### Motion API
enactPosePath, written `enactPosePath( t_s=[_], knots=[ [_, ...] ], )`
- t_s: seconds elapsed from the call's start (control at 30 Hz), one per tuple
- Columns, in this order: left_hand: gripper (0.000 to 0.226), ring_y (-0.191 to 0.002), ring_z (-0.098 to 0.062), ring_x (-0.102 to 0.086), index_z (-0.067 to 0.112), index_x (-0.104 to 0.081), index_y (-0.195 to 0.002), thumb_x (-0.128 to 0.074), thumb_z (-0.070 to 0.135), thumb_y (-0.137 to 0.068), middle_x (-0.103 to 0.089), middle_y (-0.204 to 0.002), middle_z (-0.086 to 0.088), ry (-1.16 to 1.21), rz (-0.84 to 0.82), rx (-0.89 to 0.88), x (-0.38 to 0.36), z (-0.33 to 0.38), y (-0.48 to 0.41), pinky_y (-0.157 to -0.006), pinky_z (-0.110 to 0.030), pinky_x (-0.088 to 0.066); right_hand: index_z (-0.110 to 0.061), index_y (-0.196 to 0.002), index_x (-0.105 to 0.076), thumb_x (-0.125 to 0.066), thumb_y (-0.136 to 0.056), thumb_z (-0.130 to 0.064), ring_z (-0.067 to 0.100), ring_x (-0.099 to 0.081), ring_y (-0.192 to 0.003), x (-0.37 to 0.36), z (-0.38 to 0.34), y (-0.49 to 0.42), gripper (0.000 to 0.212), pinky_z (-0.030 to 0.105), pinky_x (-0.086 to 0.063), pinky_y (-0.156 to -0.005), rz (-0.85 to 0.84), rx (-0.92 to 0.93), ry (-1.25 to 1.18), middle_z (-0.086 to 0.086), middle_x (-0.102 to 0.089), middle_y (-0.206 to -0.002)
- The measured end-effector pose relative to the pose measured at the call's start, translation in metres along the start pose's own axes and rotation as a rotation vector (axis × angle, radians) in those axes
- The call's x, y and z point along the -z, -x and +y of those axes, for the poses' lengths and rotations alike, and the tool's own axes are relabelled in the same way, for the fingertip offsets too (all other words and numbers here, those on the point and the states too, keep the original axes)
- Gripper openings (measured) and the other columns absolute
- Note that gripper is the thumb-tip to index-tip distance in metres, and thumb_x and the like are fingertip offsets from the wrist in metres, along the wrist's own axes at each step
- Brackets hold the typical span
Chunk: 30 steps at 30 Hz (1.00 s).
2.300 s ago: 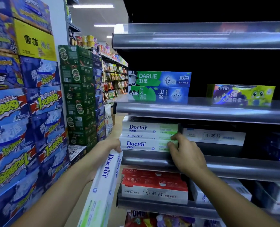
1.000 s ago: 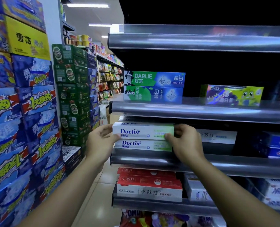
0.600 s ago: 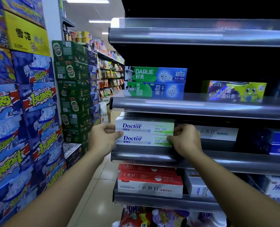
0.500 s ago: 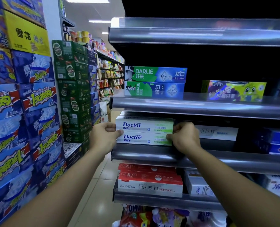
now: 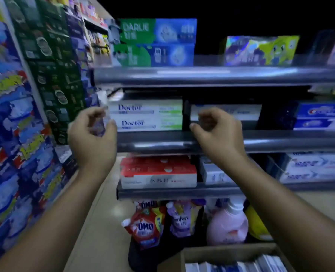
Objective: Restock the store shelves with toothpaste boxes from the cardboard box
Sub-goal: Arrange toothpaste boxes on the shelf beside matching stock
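Hovering empty, loosely curled: left grip [image 5: 93, 138], right grip [image 5: 215, 134], flanking stacked Doctor boxes [image 5: 146, 115].

white-and-green Doctor boxes [image 5: 146, 114], green-blue Darlie boxes [image 5: 157, 42], brown cardboard box [image 5: 227, 254]

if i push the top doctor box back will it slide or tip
Probably slides rather than tips: the top Doctor box is long and lies flat on the lower Doctor box. It likely feels stiff and light, being a thin carton.
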<state>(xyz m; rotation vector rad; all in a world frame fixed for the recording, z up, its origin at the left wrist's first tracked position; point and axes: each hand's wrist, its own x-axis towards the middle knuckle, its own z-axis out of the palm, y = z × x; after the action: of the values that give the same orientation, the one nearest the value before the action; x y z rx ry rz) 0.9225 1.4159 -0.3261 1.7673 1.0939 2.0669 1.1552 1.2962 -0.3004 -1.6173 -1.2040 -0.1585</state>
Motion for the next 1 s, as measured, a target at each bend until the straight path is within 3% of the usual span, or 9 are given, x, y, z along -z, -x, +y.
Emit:
enactPosePath(
  t_s=[0.07, 0.17, 0.3, 0.4, 0.47, 0.63, 0.77, 0.87, 1.0],
  knots=[
    [0.025, -0.101, -0.024, -0.064, 0.027, -0.064, -0.112, -0.07, 0.018, -0.09, -0.065, -0.106, 0.013, 0.012, -0.054, -0.16, 0.0, 0.005, 0.041, -0.083, -0.033, -0.053, -0.017, -0.102, -0.076, -0.076, -0.086, -0.031, 0.009, -0.068, -0.086, 0.024, 0.018, 0.027, 0.022, 0.028, -0.055, -0.079, 0.033, 0.034, 0.004, -0.011, -0.068, -0.084],
    [0.02, -0.098, -0.026, -0.062, 0.017, -0.067, -0.108, -0.07, 0.011, -0.089, -0.06, -0.102, 0.019, 0.051, -0.229, -0.231, -0.015, 0.009, 0.117, -0.085, -0.033, -0.049, -0.018, -0.092, -0.077, -0.076, -0.082, -0.029, 0.004, -0.069, -0.08, 0.057, 0.056, 0.062, 0.015, 0.028, -0.057, -0.076, 0.034, -0.023, 0.027, -0.014, -0.07, -0.078],
    [0.021, -0.092, -0.024, -0.066, 0.017, -0.069, -0.107, -0.07, 0.011, -0.087, -0.068, -0.098, 0.003, 0.161, -0.597, -0.036, -0.051, 0.009, 0.229, -0.084, -0.041, -0.054, -0.018, -0.084, -0.076, -0.081, -0.082, -0.02, 0.009, -0.07, -0.074, 0.091, 0.122, 0.111, 0.006, 0.033, -0.057, -0.074, -0.091, -0.245, 0.092, -0.008, -0.074, -0.077],
    [0.031, -0.091, -0.013, -0.063, 0.021, -0.067, -0.116, -0.069, 0.022, -0.085, -0.066, -0.103, 0.008, 0.192, -0.976, 0.137, -0.083, 0.008, 0.301, -0.078, -0.033, -0.051, -0.017, -0.082, -0.076, -0.083, -0.079, -0.022, 0.001, -0.062, -0.063, 0.11, 0.168, 0.141, 0.01, 0.029, -0.05, -0.065, -0.302, -0.403, 0.228, -0.008, -0.071, -0.073],
    [0.042, -0.092, -0.012, -0.061, 0.029, -0.063, -0.125, -0.066, 0.032, -0.083, -0.064, -0.111, 0.011, 0.154, -1.193, 0.156, -0.105, 0.009, 0.341, -0.077, -0.028, -0.048, -0.016, -0.085, -0.076, -0.084, -0.078, -0.029, 0.009, -0.065, -0.07, 0.122, 0.195, 0.159, 0.017, 0.031, -0.049, -0.068, -0.439, -0.498, 0.365, -0.004, -0.072, -0.077],
    [0.058, -0.118, -0.024, -0.059, 0.03, -0.056, -0.135, -0.066, 0.017, -0.08, -0.062, -0.128, 0.001, 0.082, -1.558, -0.083, -0.164, 0.013, 0.417, -0.092, -0.037, -0.05, -0.018, -0.1, -0.074, -0.081, -0.079, -0.034, 0.027, -0.068, -0.094, 0.149, 0.24, 0.196, 0.027, 0.035, -0.053, -0.081, -0.749, -0.693, 0.622, 0.006, -0.074, -0.095],
    [0.082, -0.147, -0.024, -0.038, 0.027, -0.041, -0.156, -0.062, 0.001, -0.08, -0.035, -0.165, -0.001, -0.069, -1.764, -0.46, -0.205, 0.004, 0.453, -0.115, -0.039, -0.038, -0.018, -0.111, -0.072, -0.084, -0.078, -0.037, 0.025, -0.064, -0.093, 0.165, 0.251, 0.201, 0.04, 0.036, -0.054, -0.084, -0.747, -0.771, 0.608, 0.005, -0.071, -0.099],
    [0.088, -0.146, -0.028, -0.034, 0.037, -0.031, -0.158, -0.064, 0.007, -0.082, -0.026, -0.168, 0.005, -0.201, -1.862, -0.672, -0.216, -0.004, 0.467, -0.114, -0.044, -0.038, -0.021, -0.114, -0.07, -0.084, -0.077, -0.039, 0.024, -0.064, -0.095, 0.172, 0.251, 0.203, 0.043, 0.035, -0.054, -0.085, -0.735, -0.784, 0.607, 0.004, -0.07, -0.103],
    [0.063, -0.129, -0.025, -0.047, 0.039, -0.052, -0.142, -0.067, 0.018, -0.084, -0.049, -0.148, 0.01, -0.118, -1.802, -0.723, -0.218, -0.008, 0.459, -0.104, -0.04, -0.041, -0.022, -0.114, -0.069, -0.084, -0.076, -0.038, 0.022, -0.063, -0.092, 0.177, 0.246, 0.203, 0.044, 0.032, -0.053, -0.082, -0.784, -0.804, 0.617, 0.0, -0.07, -0.103]
  ],
)
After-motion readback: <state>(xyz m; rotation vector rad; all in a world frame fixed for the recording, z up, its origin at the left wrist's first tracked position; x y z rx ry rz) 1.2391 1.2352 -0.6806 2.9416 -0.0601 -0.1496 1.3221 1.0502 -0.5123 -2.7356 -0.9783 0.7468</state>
